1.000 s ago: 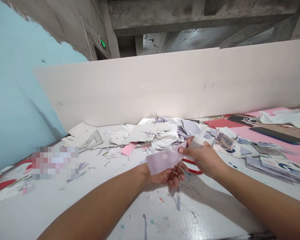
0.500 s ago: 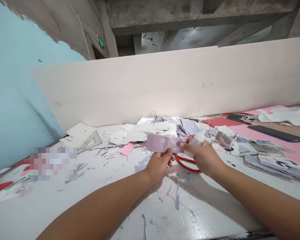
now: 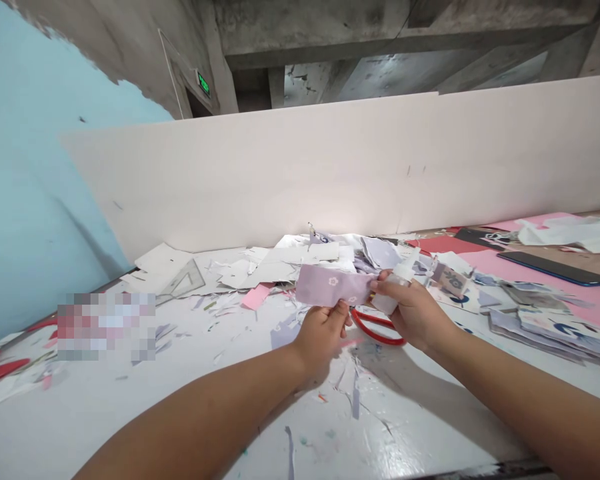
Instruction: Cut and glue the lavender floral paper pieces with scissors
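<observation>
Pinching a lilac paper strip [image 3: 334, 285] in the left hand [image 3: 323, 337] to keep it flat, while the right hand [image 3: 415, 317] closes around a small plastic bottle [image 3: 387, 297] at the strip's end, above red-handled scissors [image 3: 375, 327] on the white table [image 3: 180, 413].

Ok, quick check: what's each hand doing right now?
Left hand: closed, holding a lilac flower-printed strip.
Right hand: closed around a small translucent bottle.

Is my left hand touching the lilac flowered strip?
Touching: the head view shows the left hand gripping the lilac flowered strip at its lower edge.
</observation>
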`<state>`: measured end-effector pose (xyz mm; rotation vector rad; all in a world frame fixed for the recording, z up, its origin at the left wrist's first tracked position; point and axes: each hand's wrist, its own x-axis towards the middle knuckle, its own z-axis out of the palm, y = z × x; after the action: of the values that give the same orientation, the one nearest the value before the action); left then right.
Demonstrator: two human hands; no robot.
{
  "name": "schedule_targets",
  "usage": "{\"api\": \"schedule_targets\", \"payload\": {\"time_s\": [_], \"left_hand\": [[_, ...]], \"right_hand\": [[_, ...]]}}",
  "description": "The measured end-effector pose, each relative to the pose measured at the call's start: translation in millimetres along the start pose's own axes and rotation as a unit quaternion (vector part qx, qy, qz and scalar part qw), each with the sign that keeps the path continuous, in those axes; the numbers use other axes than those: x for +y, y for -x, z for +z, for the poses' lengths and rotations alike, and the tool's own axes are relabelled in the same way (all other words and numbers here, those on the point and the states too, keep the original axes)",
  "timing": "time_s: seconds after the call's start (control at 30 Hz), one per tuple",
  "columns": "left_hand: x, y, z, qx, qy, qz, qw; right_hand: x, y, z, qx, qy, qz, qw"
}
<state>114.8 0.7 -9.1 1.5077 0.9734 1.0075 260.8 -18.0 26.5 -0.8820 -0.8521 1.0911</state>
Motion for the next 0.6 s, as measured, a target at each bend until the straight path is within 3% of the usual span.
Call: {"api": "schedule_targets", "payload": {"time_s": [0.23,0.33,0.5,0.6], "left_hand": [[6,4,0.6,-0.041,0.049,-0.017,0.998],[9,3,-4.7,-0.048,0.038,0.011,0.998],[9,-11,-18.0,0.081,0.012,0.092,0.992],[10,-20,-23.0,0.109,-0.003,0.122,0.987]], "right_hand": [[-1,0,-1,0.038,0.019,-0.022,0.999],[-3,-5,-4,0.069,0.019,-0.049,0.996],[-4,-14,-16,0.144,0.105,-0.107,0.978],[-3,-16,-20,0.150,0.178,-0.110,0.966]]}}
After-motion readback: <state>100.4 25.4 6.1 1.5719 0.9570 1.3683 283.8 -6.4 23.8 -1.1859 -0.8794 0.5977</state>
